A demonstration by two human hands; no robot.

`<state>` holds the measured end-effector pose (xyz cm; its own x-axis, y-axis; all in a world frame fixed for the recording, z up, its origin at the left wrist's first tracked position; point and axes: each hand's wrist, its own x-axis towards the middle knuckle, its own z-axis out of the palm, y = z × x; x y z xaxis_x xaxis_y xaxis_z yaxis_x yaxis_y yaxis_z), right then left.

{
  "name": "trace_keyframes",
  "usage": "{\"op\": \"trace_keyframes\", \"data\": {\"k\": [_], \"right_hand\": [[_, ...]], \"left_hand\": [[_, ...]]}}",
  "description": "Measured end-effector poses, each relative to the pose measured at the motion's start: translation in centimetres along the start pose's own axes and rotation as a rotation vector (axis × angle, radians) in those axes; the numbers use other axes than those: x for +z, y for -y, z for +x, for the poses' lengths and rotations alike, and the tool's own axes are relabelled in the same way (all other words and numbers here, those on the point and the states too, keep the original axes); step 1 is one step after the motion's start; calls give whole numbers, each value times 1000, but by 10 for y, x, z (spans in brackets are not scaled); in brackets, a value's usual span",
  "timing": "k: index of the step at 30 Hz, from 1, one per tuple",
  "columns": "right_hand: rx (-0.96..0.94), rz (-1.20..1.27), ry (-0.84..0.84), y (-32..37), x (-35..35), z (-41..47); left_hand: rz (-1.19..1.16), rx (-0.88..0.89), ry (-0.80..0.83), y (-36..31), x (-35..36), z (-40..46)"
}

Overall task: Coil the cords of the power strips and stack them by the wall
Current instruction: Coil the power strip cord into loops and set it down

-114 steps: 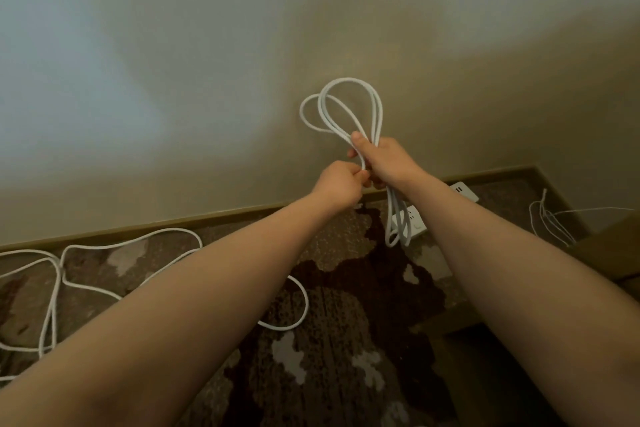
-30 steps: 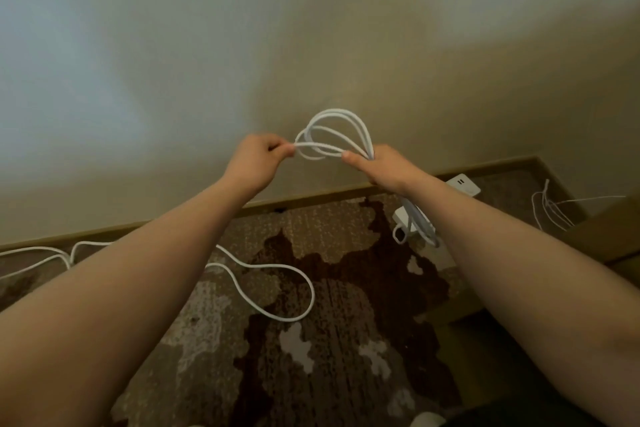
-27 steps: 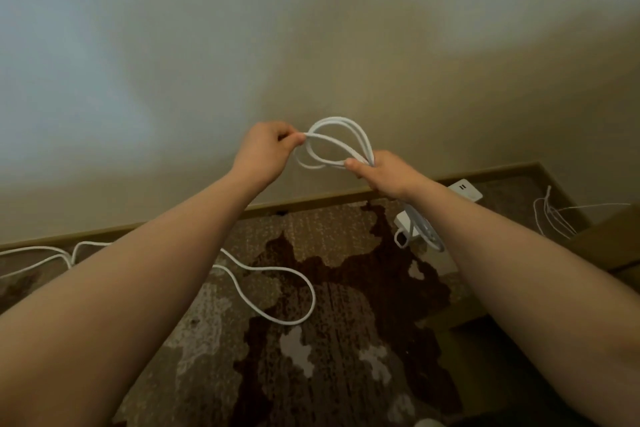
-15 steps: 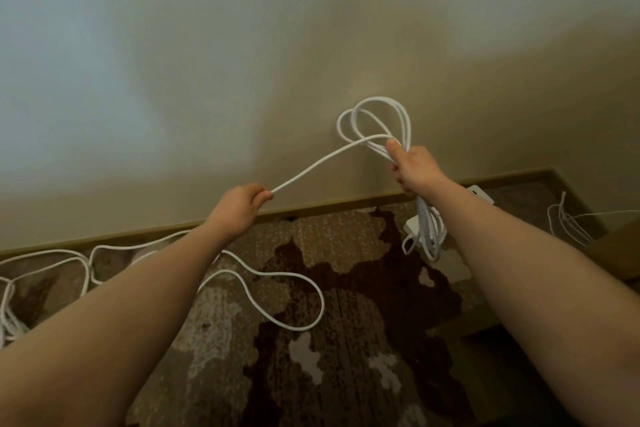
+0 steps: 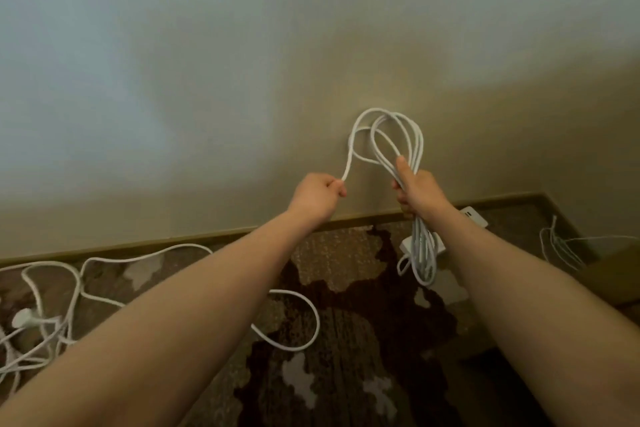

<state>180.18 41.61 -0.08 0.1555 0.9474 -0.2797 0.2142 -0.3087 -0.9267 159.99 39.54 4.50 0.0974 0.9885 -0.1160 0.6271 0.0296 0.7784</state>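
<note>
My right hand [image 5: 417, 189] grips a bundle of white cord loops [image 5: 414, 139], raised in front of the wall; the loops stand up above the fist and hang down below it [image 5: 423, 260]. My left hand [image 5: 317, 196] pinches the free run of the same cord just left of the bundle. From there the cord drops behind my left arm and lies slack on the carpet [image 5: 304, 326]. A white power strip [image 5: 420, 244] lies on the floor behind the hanging loops, and another white strip [image 5: 472, 215] lies by the baseboard.
More loose white cord and a plug [image 5: 27, 317] sprawl over the patterned carpet at the left. Another coil of white cord [image 5: 557, 246] lies at the right near the corner, beside a brown piece of furniture [image 5: 620, 274]. The wall's baseboard [image 5: 194, 241] runs across the view.
My left hand has come up and to the right with the cord, close to the bundle, forming a new loop. The bundle in my right hand stays raised.
</note>
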Motion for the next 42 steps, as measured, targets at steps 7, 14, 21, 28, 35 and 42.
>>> {"op": "trace_keyframes", "data": {"k": [7, 14, 21, 28, 35, 42], "right_hand": [[-57, -7, 217, 5, 20, -4], [-57, 106, 222, 9, 20, -1], [-77, 94, 54, 14, 16, 4], [-33, 125, -141, 11, 8, 11], [30, 542, 60, 38, 18, 1], [-39, 285, -112, 25, 11, -1]], "left_hand": [[143, -33, 93, 16, 20, 7], [141, 25, 100, 4, 39, 9], [73, 78, 196, 15, 28, 3], [101, -65, 296, 87, -21, -19], [352, 104, 442, 78, 3, -27], [307, 64, 465, 84, 1, -23]]}}
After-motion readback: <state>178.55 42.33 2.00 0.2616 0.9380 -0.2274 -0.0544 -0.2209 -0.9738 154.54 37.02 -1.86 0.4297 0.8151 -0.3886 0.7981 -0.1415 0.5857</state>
